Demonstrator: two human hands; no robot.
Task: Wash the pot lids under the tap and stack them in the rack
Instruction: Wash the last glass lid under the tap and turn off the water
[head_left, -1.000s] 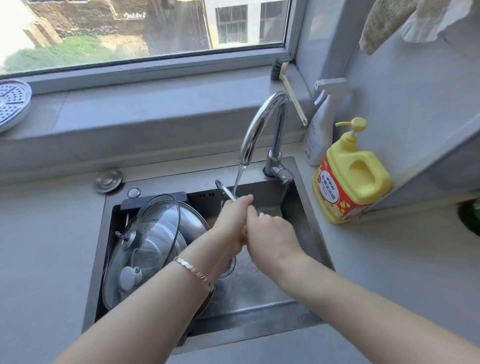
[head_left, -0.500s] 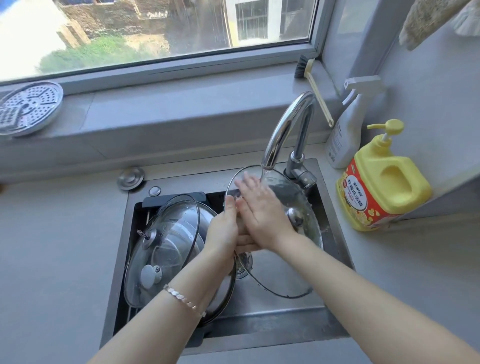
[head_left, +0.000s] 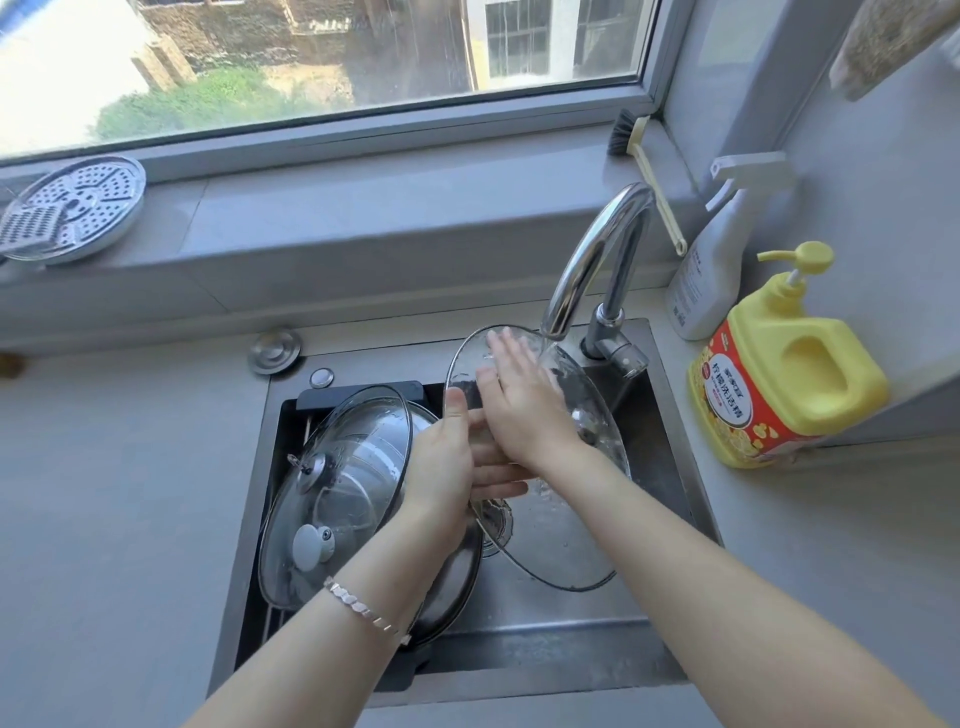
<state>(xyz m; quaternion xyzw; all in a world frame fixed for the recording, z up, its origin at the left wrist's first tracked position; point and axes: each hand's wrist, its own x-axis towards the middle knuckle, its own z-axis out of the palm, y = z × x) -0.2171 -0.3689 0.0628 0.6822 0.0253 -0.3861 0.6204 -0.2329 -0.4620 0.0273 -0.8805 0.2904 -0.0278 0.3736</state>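
Tilting the lid (head_left: 550, 551) under the tap (head_left: 597, 244), over the sink (head_left: 571, 644), so water runs across it, the left hand (head_left: 447, 467) pinches its rim while the right hand (head_left: 519, 410) rubs the glass with flat, straight fingers (head_left: 506, 353); other lids (head_left: 337, 488) lean in the rack (head_left: 363, 391) beside.

Two glass lids (head_left: 332, 493) (head_left: 561, 551), two bottles (head_left: 706, 280) (head_left: 789, 374)
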